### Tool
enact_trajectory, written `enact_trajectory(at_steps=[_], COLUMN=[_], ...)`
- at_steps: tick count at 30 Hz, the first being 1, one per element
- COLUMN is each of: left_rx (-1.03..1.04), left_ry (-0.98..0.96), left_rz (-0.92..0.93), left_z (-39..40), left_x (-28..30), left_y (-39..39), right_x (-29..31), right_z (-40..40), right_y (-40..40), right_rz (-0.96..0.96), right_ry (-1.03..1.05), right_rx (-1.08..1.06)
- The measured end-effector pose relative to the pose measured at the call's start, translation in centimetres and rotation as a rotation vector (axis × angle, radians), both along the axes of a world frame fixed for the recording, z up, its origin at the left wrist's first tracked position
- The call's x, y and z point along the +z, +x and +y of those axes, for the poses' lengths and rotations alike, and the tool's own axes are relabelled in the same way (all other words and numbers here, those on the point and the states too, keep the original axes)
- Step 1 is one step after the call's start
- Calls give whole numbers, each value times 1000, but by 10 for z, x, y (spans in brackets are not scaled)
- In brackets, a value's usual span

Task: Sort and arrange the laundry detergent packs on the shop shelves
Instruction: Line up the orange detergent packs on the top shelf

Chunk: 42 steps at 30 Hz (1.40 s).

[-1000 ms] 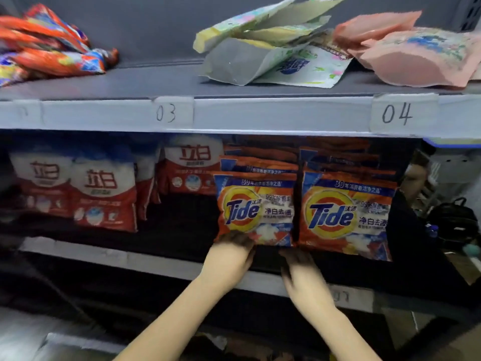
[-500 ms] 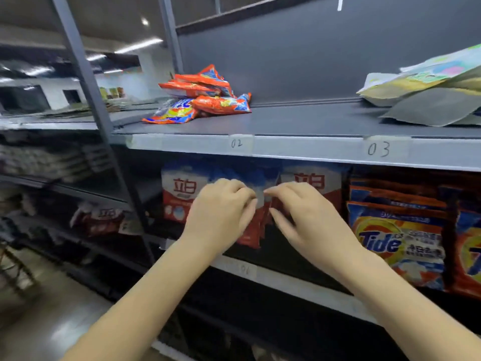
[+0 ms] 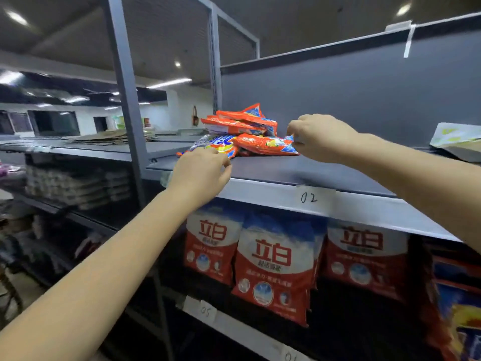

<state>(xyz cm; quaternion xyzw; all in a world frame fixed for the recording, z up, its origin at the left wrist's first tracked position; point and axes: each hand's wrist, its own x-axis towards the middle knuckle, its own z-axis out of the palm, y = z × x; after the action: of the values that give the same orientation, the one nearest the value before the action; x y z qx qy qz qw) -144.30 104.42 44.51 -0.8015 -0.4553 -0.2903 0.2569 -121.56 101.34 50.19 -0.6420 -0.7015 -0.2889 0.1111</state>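
1. Laundry detergent packs, a loose heap of crinkled orange-red plastic sachets point(image 3: 247, 131), lie on the grey metal upper shelf point(image 3: 299, 170), above the paper tag marked "02" point(image 3: 309, 198) and close to the shelf's back panel.
2. The right hand point(image 3: 321, 138) pinches the blue-tipped corner of the nearest orange sachet point(image 3: 265, 145) between thumb and fingertips.
3. The left hand point(image 3: 200, 170) has its fingers curled at the front edge of a purple and yellow sachet point(image 3: 221, 143); whether that grip has actually closed on the pack cannot be told.
4. On the shelf below, white and red upright detergent bags point(image 3: 276, 259) stand in a neat row facing outward.
5. To do this step well, the person would probably take each floppy sachet by a firm seam rather than its slack middle, separate the two kinds, and lay them flat or upright with printed faces forward, as the bags below show.
6. Pulling a bottom pack quickly risks sliding the heap toward the shelf edge.
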Motion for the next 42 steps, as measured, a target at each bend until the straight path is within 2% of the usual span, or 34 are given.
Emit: enact_trajectory(at_steps=[3, 8, 14, 22, 29, 36, 42], left_rx=[35, 51, 51, -79, -245, -350, -491], left_ry=[-28, -50, 2, 50, -10, -115, -120], left_rz=[9, 21, 12, -90, -305, -480, -585], left_z=[51, 135, 220, 298, 326, 326, 312], left_x=[11, 32, 60, 89, 76, 76, 83], left_y=[4, 15, 21, 43, 47, 36, 31], right_x=[13, 33, 51, 45, 32, 49, 47], right_z=[50, 121, 199, 258, 268, 246, 200], right_y=[9, 19, 21, 12, 12, -12, -31], right_rz=[-44, 8, 1, 169, 289, 244, 263], right_ry=[-48, -92, -109, -286, -118, -47, 86], right_rx=[-73, -130, -192, -296, -273, -320, -387])
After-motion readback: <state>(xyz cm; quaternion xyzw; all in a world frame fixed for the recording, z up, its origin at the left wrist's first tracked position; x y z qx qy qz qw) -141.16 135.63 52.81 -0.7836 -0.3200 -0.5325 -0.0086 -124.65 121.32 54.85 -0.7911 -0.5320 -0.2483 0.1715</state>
